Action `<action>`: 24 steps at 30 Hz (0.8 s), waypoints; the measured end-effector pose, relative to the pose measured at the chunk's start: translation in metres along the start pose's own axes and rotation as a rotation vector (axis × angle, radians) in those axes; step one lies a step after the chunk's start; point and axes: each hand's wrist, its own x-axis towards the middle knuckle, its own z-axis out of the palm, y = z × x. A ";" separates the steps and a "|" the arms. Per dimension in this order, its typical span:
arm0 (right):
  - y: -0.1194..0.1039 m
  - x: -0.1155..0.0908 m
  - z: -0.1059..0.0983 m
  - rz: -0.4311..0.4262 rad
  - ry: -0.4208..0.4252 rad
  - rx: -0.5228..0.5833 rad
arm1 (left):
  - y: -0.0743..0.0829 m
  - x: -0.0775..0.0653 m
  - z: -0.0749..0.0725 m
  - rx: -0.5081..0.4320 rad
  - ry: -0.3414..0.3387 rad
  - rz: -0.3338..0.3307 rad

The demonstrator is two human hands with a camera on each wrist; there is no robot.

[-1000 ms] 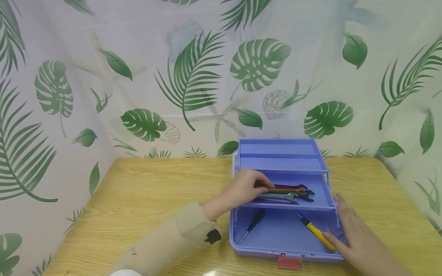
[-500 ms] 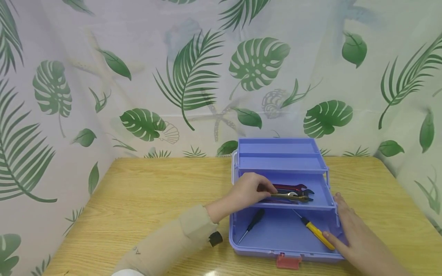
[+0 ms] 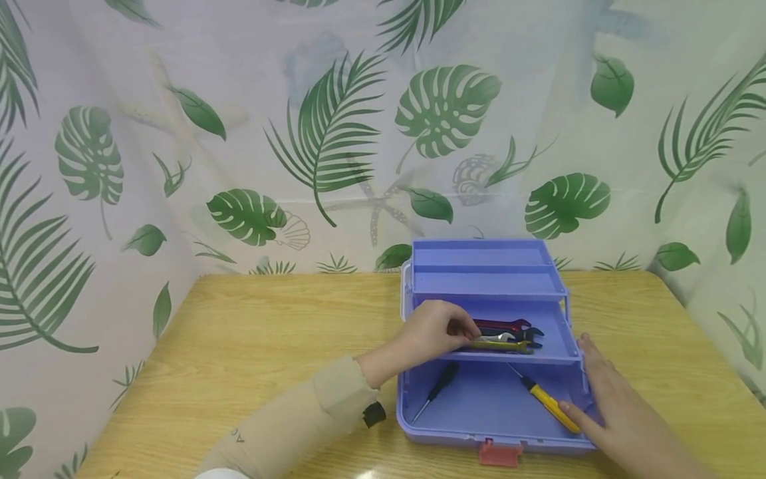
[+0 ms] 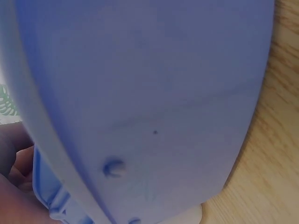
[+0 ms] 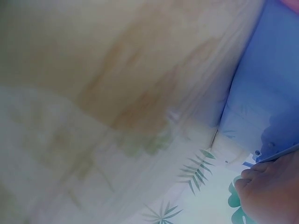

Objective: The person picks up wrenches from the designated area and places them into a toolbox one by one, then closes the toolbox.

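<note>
A purple toolbox (image 3: 499, 436) stands open on the table with its trays stepped back. Several wrenches lie in its middle tray (image 3: 559, 352): a red wrench (image 3: 509, 324), a black wrench (image 3: 532, 334), a silver wrench (image 3: 499, 338) and a yellow wrench (image 3: 509, 346) nearest the front. My left hand (image 3: 433, 329) reaches over the left side and pinches the yellow wrench's left end, partly hidden by the fingers. My right hand (image 3: 619, 406) holds the toolbox's right side wall, thumb inside the rim beside a yellow-handled screwdriver (image 3: 550, 406).
A black-handled screwdriver (image 3: 439, 386) lies at the left of the bottom compartment. The upper tray (image 3: 487, 283) is at the back. A pink latch (image 3: 501, 455) hangs at the front. Behind the wooden table (image 3: 287, 313) hangs a leaf-patterned cloth (image 3: 347, 246).
My left hand has brought the yellow wrench forward from among the others and lowered it to the front of the middle tray. The right hand has kept its place.
</note>
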 end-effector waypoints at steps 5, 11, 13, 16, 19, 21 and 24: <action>0.001 0.000 0.001 -0.001 0.002 0.001 | -0.001 0.000 0.000 -0.024 0.002 0.001; 0.004 -0.001 0.002 -0.023 0.022 0.032 | -0.001 0.000 -0.001 -0.031 0.002 -0.002; 0.004 0.000 0.003 -0.022 0.020 0.030 | -0.002 -0.001 -0.002 -0.034 0.000 -0.005; 0.003 0.000 0.003 -0.012 0.008 0.016 | -0.003 -0.001 -0.003 -0.037 -0.002 -0.008; 0.003 0.001 0.002 -0.009 0.005 0.016 | -0.004 -0.003 -0.005 -0.046 -0.002 -0.010; 0.003 0.001 0.002 -0.008 0.004 0.014 | -0.005 -0.005 -0.006 -0.053 0.001 -0.011; 0.003 0.002 0.002 -0.007 0.002 0.015 | -0.005 -0.008 -0.010 -0.066 0.007 -0.008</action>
